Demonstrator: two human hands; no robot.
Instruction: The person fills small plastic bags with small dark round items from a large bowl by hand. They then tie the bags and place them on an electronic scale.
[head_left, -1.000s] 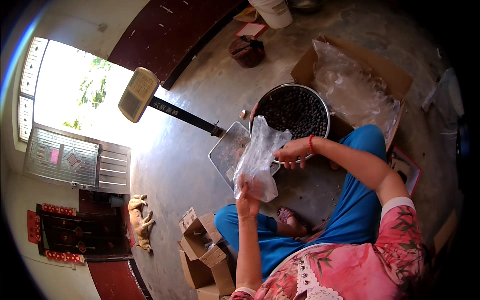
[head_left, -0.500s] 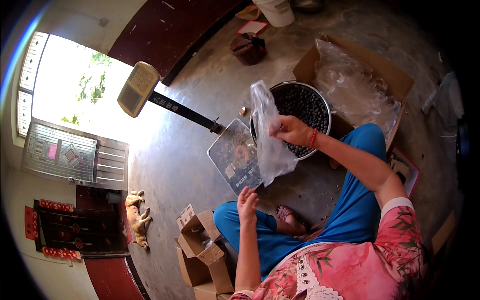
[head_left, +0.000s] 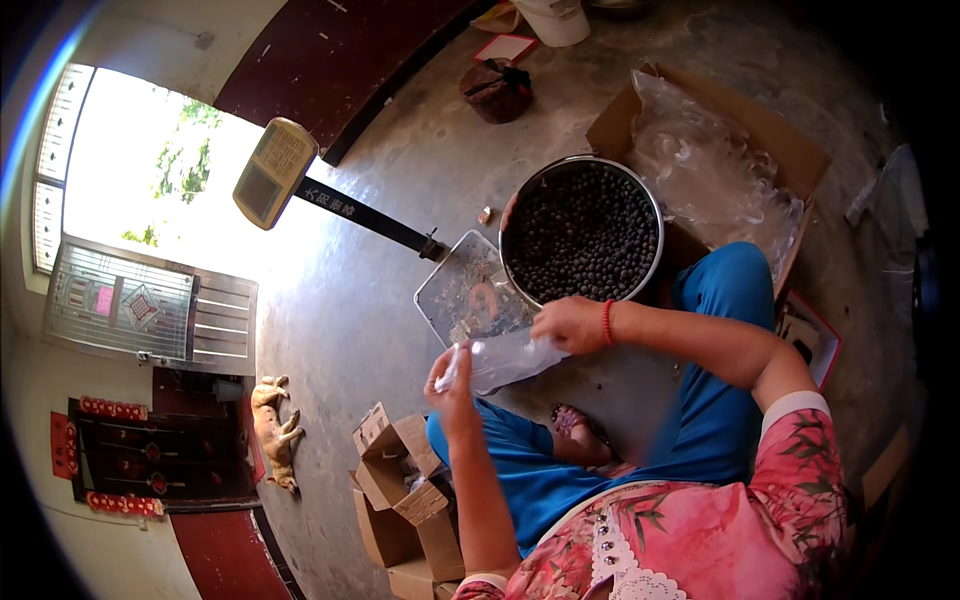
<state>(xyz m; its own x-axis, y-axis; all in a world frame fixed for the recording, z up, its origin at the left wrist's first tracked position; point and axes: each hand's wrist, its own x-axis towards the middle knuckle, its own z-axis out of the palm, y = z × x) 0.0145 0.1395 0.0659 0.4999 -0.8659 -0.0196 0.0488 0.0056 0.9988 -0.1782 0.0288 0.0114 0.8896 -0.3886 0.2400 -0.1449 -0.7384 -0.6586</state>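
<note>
Holding the clear bag (head_left: 508,362), left fingers (head_left: 463,362) have rejoined right fingers (head_left: 546,325), which keep their grip.

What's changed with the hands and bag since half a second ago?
The right hand has drawn the clear bag toward the body, away from the basin; the left hand, free then, has moved leftward and now holds its other end. Basin, scale and dog stayed put.

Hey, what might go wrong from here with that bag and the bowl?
The thin plastic bag spans the left hand and right hand, so a hard pull might tear it. The right hand also appears near the rim of the bowl; a knock could spill some small dark balls.
</note>
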